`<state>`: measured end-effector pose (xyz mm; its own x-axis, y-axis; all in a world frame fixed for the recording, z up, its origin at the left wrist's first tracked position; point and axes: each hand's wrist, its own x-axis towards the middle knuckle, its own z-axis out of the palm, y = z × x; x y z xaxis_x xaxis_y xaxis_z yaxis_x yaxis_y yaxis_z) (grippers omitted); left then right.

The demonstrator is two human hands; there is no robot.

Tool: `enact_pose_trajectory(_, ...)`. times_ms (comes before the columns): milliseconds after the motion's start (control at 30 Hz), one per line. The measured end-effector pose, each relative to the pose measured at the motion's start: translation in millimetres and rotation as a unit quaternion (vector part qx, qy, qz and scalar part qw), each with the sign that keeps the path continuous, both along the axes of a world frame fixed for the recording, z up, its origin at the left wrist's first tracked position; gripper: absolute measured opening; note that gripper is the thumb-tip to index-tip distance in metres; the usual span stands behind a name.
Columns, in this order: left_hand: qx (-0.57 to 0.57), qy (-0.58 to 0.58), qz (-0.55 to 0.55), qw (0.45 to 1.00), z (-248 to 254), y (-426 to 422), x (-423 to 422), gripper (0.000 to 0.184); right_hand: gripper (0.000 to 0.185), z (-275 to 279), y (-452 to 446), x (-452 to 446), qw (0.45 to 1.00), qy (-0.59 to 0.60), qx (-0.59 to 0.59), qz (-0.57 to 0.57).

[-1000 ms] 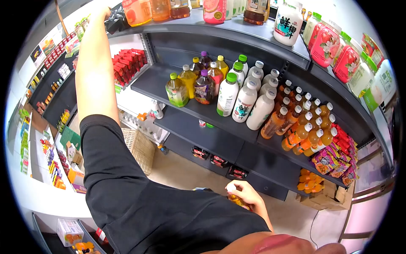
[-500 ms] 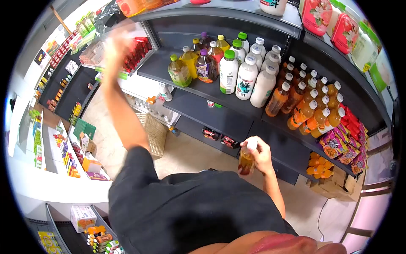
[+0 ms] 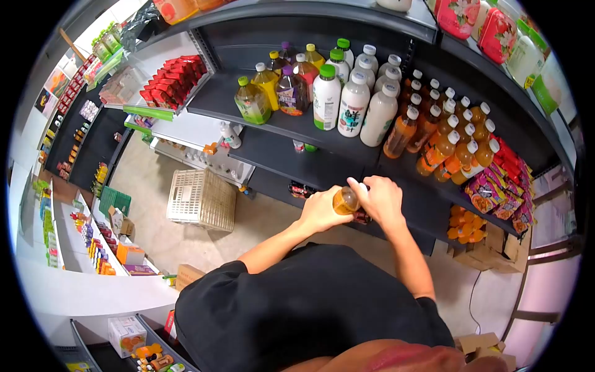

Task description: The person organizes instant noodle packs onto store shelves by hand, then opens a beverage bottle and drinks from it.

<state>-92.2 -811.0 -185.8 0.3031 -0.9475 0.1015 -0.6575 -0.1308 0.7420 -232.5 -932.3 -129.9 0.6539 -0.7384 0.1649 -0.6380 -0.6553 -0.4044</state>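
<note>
Both hands meet in front of my chest, around a small bottle of amber drink (image 3: pixel 346 201). My left hand (image 3: pixel 323 211) is wrapped round the bottle's body. The fingers of my right hand (image 3: pixel 379 197) are closed at its top, over the white cap (image 3: pixel 355 185). Just beyond my hands is the dark shelf unit. White milk-like bottles (image 3: pixel 354 105) stand on its middle shelf, with orange-brown bottles (image 3: pixel 401 133) to their right and a green-capped juice bottle (image 3: pixel 252 102) at the left end.
A woven basket (image 3: pixel 201 198) stands on the floor to the left. Red packets (image 3: pixel 173 80) lie on a side shelf. Purple snack packs (image 3: pixel 486 189) hang over the right shelf end, above a cardboard box (image 3: pixel 505 251). A dark upper shelf edge (image 3: pixel 310 10) crosses the top.
My left hand has come down from the upper left, by the black bag, and closed round the bottle. My right hand has lifted the bottle from near my waist, and its fingers remain at the top.
</note>
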Motion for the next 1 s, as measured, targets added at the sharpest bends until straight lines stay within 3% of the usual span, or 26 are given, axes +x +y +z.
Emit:
enact_pose_trajectory(33, 0.049, -0.017, 0.006, 0.999, 2.3, -0.3, -3.5, 0.064, 0.071, 2.6, 0.5, 0.1, 0.998, 0.055, -0.004, -0.008)
enact_pose_trajectory(133, 0.012, -0.044, -0.007, 0.999, -2.2, -3.0, -8.1, 0.067, 0.074, 11.0, 0.1, -0.8, 0.997, 0.073, -0.027, -0.006)
enact_pose_trajectory(233, 0.009, 0.037, -0.104, 0.994, 11.2, -6.1, 0.7, 0.067, 0.055, 4.0, -3.9, -7.2, 0.986, -0.042, -0.156, 0.045)
enact_pose_trajectory(300, -0.015, 0.010, -0.119, 0.993, 27.1, -9.8, 3.8, 0.069, 0.046, 13.6, -7.9, -14.7, 0.977, -0.091, -0.161, 0.102)
enact_pose_trajectory(433, -0.102, -0.034, -0.166, 0.980, 47.5, -24.3, 11.3, 0.068, 0.048, 26.0, -17.7, -22.1, 0.954, -0.206, -0.176, 0.129)
enact_pose_trajectory(533, -0.103, -0.045, -0.222, 0.968, 66.2, -38.9, 19.4, 0.067, 0.045, 40.4, -24.9, -27.4, 0.937, -0.222, -0.204, 0.175)
enact_pose_trajectory(567, -0.080, -0.004, -0.285, 0.955, 70.3, -45.3, 24.9, 0.065, 0.044, 49.7, -27.6, -30.1, 0.929, -0.211, -0.216, 0.213)
enact_pose_trajectory(667, 0.061, 0.255, -0.502, 0.824, 66.8, -65.8, 30.1, 0.068, 0.037, 87.9, -29.7, -31.3, 0.880, -0.181, -0.231, 0.374)
enact_pose_trajectory(700, 0.070, 0.318, -0.525, 0.786, 61.1, -70.9, 26.9, 0.071, 0.034, 97.8, -32.9, -28.9, 0.861, -0.173, -0.239, 0.414)
enact_pose_trajectory(800, 0.119, 0.491, -0.584, 0.635, 63.0, -80.2, 21.7, 0.079, 0.035, 109.4, -30.1, -31.9, 0.915, -0.173, -0.115, 0.346)
enact_pose_trajectory(833, 0.124, 0.539, -0.553, 0.623, 68.3, -77.4, 21.3, 0.081, 0.034, 111.9, -25.7, -31.7, 0.933, -0.192, -0.047, 0.301)
enact_pose_trajectory(900, 0.102, 0.540, -0.521, 0.654, 71.9, -80.0, 21.3, 0.076, 0.034, 131.3, -19.7, -33.2, 0.968, -0.123, -0.055, 0.213)
enact_pose_trajectory(1000, 0.033, 0.389, -0.468, 0.793, 78.1, -86.3, 23.4, 0.060, 0.051, 156.8, -8.0, -29.5, 0.996, -0.033, -0.033, 0.078)
